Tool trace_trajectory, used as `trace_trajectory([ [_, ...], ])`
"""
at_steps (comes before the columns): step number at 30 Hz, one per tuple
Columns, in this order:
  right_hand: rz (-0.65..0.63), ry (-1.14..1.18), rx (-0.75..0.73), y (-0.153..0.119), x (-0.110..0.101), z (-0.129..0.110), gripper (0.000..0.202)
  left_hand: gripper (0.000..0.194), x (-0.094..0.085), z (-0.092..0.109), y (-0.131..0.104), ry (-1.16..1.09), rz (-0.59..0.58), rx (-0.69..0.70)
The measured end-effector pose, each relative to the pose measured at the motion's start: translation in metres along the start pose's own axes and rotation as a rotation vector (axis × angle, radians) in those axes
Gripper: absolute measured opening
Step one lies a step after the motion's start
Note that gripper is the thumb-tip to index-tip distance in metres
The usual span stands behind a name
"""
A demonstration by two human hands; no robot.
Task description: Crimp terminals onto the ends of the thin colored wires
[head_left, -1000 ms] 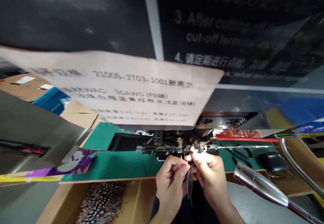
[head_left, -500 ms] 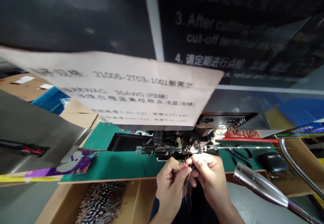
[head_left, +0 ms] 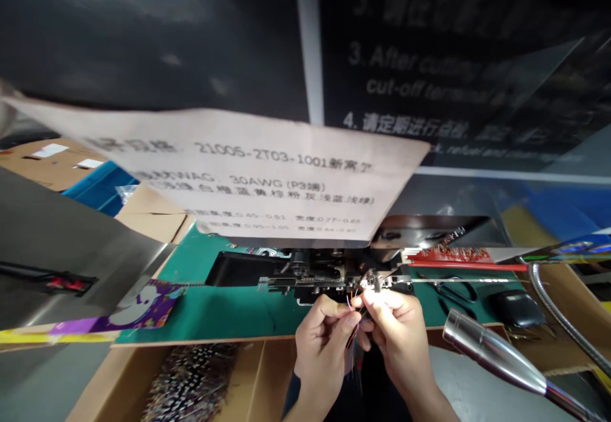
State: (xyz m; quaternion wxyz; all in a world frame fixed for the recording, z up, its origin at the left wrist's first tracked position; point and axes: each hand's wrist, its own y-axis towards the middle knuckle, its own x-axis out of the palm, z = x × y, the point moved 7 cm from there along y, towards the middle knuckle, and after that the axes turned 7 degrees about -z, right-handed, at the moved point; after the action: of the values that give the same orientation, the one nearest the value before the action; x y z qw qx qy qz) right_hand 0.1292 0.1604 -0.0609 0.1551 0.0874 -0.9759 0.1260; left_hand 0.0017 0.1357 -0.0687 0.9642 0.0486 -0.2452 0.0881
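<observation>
Thin coloured wires [head_left: 354,338] hang between my two hands, with loose ends sticking up above the fingers. My left hand [head_left: 325,340] pinches the wires between thumb and forefinger. Beside it, my right hand [head_left: 395,326] is closed, its thumb and forefinger pinched at the front of the machine's metal head [head_left: 373,280]; whatever the fingertips hold there is too small to make out clearly. A strip of terminals [head_left: 315,280] runs along the machine from the left. The fingertips of both hands nearly touch.
A labelled dark machine cover [head_left: 200,40] with a paper sheet [head_left: 286,174] hangs over the green mat [head_left: 229,314]. Scissors [head_left: 456,289], a black mouse-like object [head_left: 518,308] and a metal lamp [head_left: 494,350] are at right. A cardboard box [head_left: 255,380] holds bundled wires at lower left.
The view has shifted slightly, so the cover and paper appear a little lower and farther right. Both hands keep almost the same pose, and the wire ends have moved slightly.
</observation>
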Motion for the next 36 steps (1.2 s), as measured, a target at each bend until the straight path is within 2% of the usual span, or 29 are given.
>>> trace_trajectory([
  [7, 0.022, -0.183, -0.046, -0.009, 0.006, -0.022, 0.050, 0.037, -0.008, -0.025, -0.011, -0.009, -0.036, -0.161],
  [13, -0.053, -0.006, 0.005, -0.003, 0.004, -0.003, 0.051, 0.037, -0.005, -0.021, -0.010, -0.032, -0.041, -0.091],
  [16, -0.043, 0.038, 0.019, -0.001, 0.001, 0.003, 0.049, 0.035, -0.005, -0.020, -0.009, -0.021, -0.023, -0.064],
  [21, -0.023, 0.064, 0.029, 0.001, 0.001, 0.002, 0.049, 0.033, -0.008, -0.022, -0.008, -0.008, 0.016, -0.038],
  [26, -0.024, 0.102, 0.016, 0.002, 0.004, -0.002, 0.050, 0.030, -0.007, -0.016, -0.007, -0.021, 0.007, -0.024],
  [30, -0.025, 0.006, -0.019, 0.000, 0.005, -0.007, 0.053, 0.030, -0.004, -0.012, -0.006, -0.039, -0.033, -0.049],
  [36, 0.001, -0.212, -0.065, -0.009, 0.004, -0.018, 0.047, 0.031, -0.004, -0.023, -0.008, -0.056, -0.080, -0.135],
])
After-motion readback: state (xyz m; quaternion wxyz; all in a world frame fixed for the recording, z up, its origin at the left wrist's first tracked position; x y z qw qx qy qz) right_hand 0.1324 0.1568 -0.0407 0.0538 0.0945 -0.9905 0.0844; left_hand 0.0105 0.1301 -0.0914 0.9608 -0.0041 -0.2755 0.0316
